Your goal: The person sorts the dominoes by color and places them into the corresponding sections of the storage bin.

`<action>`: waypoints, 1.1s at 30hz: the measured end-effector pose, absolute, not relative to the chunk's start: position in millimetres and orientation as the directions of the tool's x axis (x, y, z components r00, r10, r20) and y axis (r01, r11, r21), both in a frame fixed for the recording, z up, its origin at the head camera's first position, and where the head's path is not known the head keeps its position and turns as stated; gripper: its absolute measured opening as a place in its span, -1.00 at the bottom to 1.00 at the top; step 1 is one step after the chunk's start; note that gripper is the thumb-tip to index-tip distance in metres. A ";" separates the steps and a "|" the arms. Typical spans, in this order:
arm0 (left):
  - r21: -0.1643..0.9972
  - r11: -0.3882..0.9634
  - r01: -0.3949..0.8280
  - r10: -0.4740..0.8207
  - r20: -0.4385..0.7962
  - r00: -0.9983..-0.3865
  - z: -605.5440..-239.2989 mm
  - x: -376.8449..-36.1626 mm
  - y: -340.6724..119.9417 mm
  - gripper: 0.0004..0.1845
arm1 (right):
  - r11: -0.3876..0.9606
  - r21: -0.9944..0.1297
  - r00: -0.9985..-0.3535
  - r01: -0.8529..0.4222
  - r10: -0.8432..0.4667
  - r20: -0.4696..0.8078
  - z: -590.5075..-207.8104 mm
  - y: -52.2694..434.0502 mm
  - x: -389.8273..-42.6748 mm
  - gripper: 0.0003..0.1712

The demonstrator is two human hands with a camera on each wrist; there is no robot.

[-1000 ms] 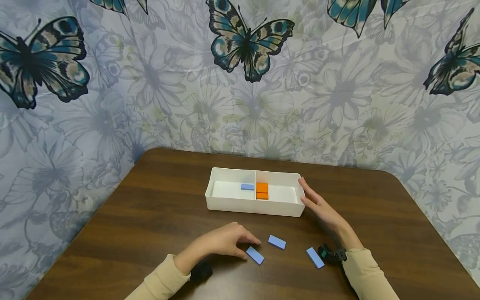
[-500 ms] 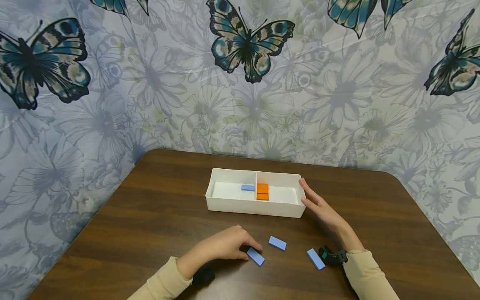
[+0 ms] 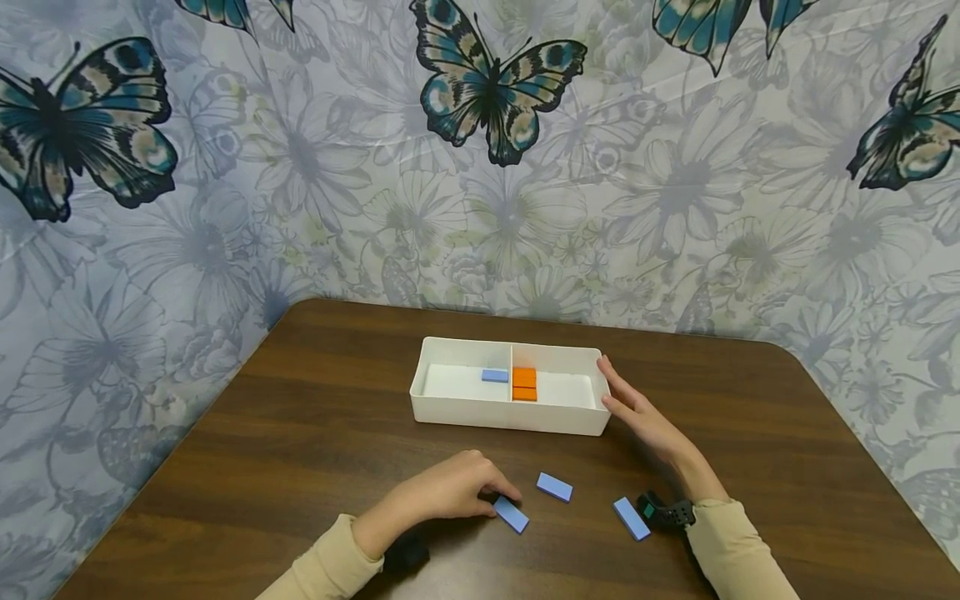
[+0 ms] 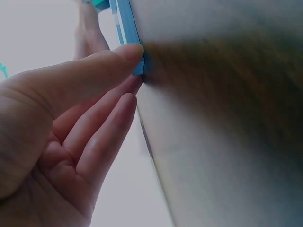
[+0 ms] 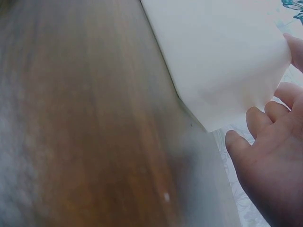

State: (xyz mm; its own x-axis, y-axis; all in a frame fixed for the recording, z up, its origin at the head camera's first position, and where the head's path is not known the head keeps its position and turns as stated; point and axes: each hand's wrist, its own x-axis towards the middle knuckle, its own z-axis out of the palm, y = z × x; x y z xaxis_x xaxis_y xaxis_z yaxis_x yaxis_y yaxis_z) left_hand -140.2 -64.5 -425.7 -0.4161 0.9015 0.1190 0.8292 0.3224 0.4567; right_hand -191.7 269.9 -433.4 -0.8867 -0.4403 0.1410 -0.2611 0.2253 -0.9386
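Note:
My left hand (image 3: 448, 487) pinches the near-left end of a flat blue block (image 3: 512, 515) on the table. In the left wrist view the thumb presses against that blue block (image 4: 128, 33), and the index finger is mostly hidden behind it. My right hand (image 3: 647, 423) touches the right end of a white two-compartment box (image 3: 480, 412), its fingers spread along the end wall. The right wrist view shows the fingertips against the white box (image 5: 222, 56). Inside the left compartment lies a blue block (image 3: 494, 376); orange blocks (image 3: 524, 377) lie in the right one, beside the divider.
Another blue block (image 3: 554, 487) lies between the left hand and the box. A further blue block (image 3: 632, 518) sits beside the black band (image 3: 664, 508) on the right wrist. The brown wooden table (image 3: 300, 450) reaches back to a butterfly-patterned wall cloth (image 3: 315, 200).
Over the last second my left hand moved slightly right, and its thumb and index finger came onto the end of the blue block. The right hand and box stayed still.

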 end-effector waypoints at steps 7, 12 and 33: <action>0.423 0.334 0.842 0.901 0.120 -0.418 -425.6 -141.3 -65.0 -0.71 | 0.225 -0.939 -0.887 -0.260 -0.440 0.140 -432.8 269.8 -191.1 -0.31; 0.416 0.334 0.846 0.900 0.127 -0.417 -424.8 -141.6 -64.9 -0.73 | 0.227 -0.938 -0.889 -0.260 -0.436 0.141 -432.4 270.1 -190.9 -0.31; 0.485 0.343 0.805 0.894 0.093 -0.437 -423.9 -142.1 -66.6 -0.70 | 0.236 -0.934 -0.888 -0.268 -0.436 0.145 -435.9 271.4 -192.2 -0.32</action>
